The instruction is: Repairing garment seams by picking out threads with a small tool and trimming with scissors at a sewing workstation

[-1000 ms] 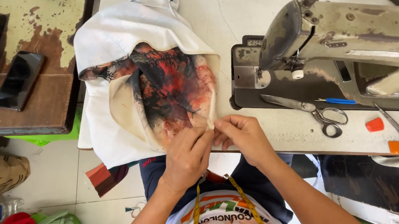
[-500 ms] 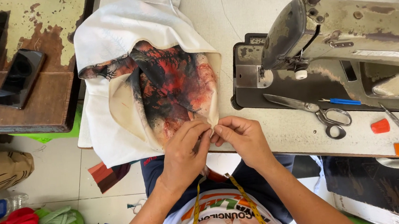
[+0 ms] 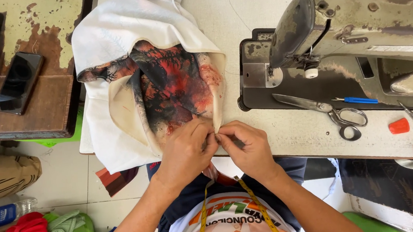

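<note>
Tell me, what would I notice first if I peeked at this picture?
Probably the red-and-black printed fabric with its white lining, spread on the table's left part. Both hands, the left hand and right hand, pinch its near edge together. To the right stands a worn grey sewing machine, with scissors lying in front of it.

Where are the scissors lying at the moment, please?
In the head view, the scissors lie on the table to the right of the hands, at the front edge of the sewing machine, near a blue-handled tool.

Dark-screened black phone (image 3: 18, 82) on brown table (image 3: 44, 114); blue-labelled bottle (image 3: 3, 214) below.
</note>
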